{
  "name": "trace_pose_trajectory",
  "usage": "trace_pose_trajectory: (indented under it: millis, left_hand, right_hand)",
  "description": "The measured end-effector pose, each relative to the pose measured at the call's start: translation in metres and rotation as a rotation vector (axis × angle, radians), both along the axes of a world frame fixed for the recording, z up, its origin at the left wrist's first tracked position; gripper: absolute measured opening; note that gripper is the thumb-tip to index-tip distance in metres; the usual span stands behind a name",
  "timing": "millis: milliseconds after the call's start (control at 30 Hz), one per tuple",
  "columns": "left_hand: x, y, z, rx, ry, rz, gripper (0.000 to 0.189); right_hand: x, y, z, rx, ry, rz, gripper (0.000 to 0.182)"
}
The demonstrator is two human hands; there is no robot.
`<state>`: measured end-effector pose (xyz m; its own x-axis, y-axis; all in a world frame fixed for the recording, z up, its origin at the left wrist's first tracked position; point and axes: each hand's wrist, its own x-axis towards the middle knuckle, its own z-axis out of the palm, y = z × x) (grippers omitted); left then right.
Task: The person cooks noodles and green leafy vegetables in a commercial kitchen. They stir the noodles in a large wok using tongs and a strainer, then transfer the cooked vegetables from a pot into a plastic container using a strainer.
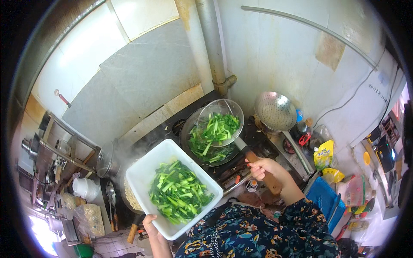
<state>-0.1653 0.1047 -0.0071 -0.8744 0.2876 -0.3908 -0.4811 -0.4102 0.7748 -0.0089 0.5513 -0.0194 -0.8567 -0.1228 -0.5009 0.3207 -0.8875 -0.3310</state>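
My left hand (153, 225) grips the near left rim of a white plastic tub (211, 183), tilted and holding cut cooked leafy greens (177, 190). The wooden handle (269, 180) of a wire-mesh skimmer (240, 113) is in my right hand (264, 167). Chopped greens (222, 127) lie in the skimmer, which is above a dark wok (219, 161) on the stove. More greens (198, 145) are in the wok. The tub is to the left of the wok and nearer to me, partly hiding a steaming pan of what look like noodles (129, 193).
A perforated metal strainer (276, 111) rests right of the stove (155, 137), near bottles and a yellow pouch (323, 154). A blue tray (326, 200) stands at the right. Left are a glass lid (105, 159), stacked white bowls (85, 188) and ladles (110, 192).
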Motion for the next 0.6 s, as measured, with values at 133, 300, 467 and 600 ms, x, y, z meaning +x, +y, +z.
trace_pose_trajectory:
  millis: [133,300,467,600]
  left_hand:
    - [-0.002,0.01,0.014,-0.057,-0.033,-0.023,0.07]
    - [-0.023,0.003,-0.013,-0.019,-0.015,0.022,0.076]
    - [-0.023,0.023,0.01,-0.012,-0.032,-0.033,0.075]
    - [-0.029,0.024,0.009,0.051,-0.019,-0.093,0.075]
  right_hand:
    - [0.007,-0.008,0.04,0.173,0.032,-0.008,0.022]
    - [0.008,-0.027,0.074,0.386,0.004,-0.064,0.033]
    - [-0.006,-0.018,0.051,0.44,-0.009,-0.088,0.02]
    - [-0.008,-0.017,0.039,0.444,-0.025,-0.08,0.018]
